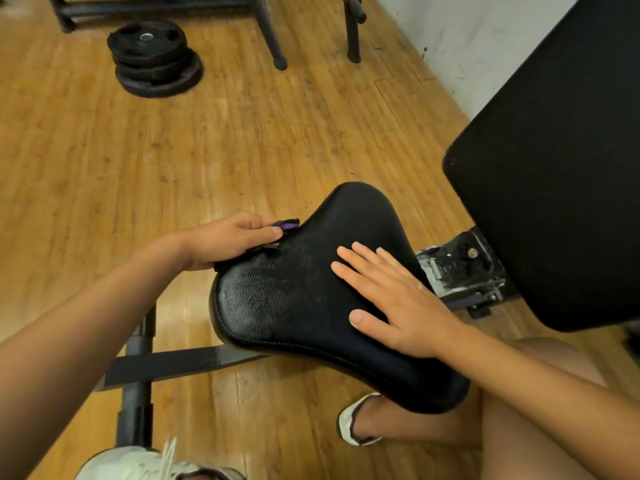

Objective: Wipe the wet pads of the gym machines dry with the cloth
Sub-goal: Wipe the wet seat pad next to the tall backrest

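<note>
A black leather seat pad point(294, 299) of a gym bench fills the middle of the view, its grained surface shining faintly. My left hand point(228, 240) grips a dark purple cloth point(285, 226) at the pad's left edge; most of the cloth is hidden under the fingers. My right hand point(388, 296) rests flat on the pad's right half, fingers straight and spread. A large black back pad point(554, 168) rises at the right, tilted upward.
The bench's dark metal frame point(166, 362) runs under the seat across the wooden floor. A stack of black weight plates point(156, 58) lies far left. Machine legs point(273, 39) stand beyond. My shoes point(349, 424) and bare legs are at the bottom. A white wall is at top right.
</note>
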Demonstrator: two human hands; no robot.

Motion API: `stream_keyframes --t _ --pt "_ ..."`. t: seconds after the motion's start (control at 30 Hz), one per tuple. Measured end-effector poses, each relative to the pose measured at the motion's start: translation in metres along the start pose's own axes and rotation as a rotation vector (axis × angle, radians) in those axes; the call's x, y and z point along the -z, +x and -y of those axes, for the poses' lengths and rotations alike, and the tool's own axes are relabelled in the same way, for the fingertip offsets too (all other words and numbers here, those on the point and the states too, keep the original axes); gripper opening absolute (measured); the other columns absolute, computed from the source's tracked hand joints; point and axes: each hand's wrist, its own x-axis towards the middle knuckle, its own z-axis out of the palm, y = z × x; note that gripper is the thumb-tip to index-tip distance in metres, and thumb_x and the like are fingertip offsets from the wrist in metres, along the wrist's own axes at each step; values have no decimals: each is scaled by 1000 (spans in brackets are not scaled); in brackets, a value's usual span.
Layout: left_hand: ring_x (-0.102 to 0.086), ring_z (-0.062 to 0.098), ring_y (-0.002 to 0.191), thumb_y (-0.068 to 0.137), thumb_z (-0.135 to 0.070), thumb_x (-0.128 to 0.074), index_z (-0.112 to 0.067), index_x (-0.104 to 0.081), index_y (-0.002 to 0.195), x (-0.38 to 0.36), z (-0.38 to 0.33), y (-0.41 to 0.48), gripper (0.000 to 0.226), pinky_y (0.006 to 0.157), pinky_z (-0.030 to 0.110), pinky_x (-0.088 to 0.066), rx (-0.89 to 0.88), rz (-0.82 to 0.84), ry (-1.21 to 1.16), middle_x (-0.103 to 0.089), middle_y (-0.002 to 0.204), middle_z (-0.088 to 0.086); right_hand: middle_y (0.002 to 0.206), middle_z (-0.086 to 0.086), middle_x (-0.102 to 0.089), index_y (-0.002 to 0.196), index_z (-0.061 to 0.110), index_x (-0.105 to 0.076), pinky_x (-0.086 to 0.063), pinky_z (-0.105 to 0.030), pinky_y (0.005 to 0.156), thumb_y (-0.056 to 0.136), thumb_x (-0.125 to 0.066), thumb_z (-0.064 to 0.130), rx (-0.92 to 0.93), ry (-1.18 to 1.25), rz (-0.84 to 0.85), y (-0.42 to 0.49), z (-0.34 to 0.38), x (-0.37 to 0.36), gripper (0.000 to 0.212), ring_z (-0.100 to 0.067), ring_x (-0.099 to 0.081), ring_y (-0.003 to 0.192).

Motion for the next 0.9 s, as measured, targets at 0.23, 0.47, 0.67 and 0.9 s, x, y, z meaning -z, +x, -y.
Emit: stream_keyframes --t 0.23,0.47,0.67,0.9 --pt "-69 13 79 106 -26 -40 -7 -64 108 -17 -19 60 31 68 23 -56 -53 -49 -5 -73 92 5 163 6 -6 155 25 -18 -9 -46 121 99 -41 48 10 23 -3 1 -5 -1 64 -13 3 150" --pt "-69 15 76 103 -34 -49 -15 -69 99 -20 -62 158 28 64 24 -56 -38 -117 2 -72 86 2 163 6 -8 155 24 -20 -8 -44 122 99 -43 47 17 42 -6 2 -9 0 64 -13 2 150" --pt "-69 30 104 92 -47 -60 -19 -75 100 -25 -94 200 33 98 46 -53 44 127 199 -73 110 8 163 6 -9 154 25 -23 -6 -42 122 99 -45 47 14 53 -14 1 -11 -2 64 -13 2 150" --pt "-58 39 121 92 -41 -62 -8 -73 106 -28 -83 206 37 110 53 -41 17 124 55 -66 125 19 163 6 -11 154 24 -24 -7 -44 122 99 -47 47 21 71 -34 1 -12 -3 63 -13 0 150"
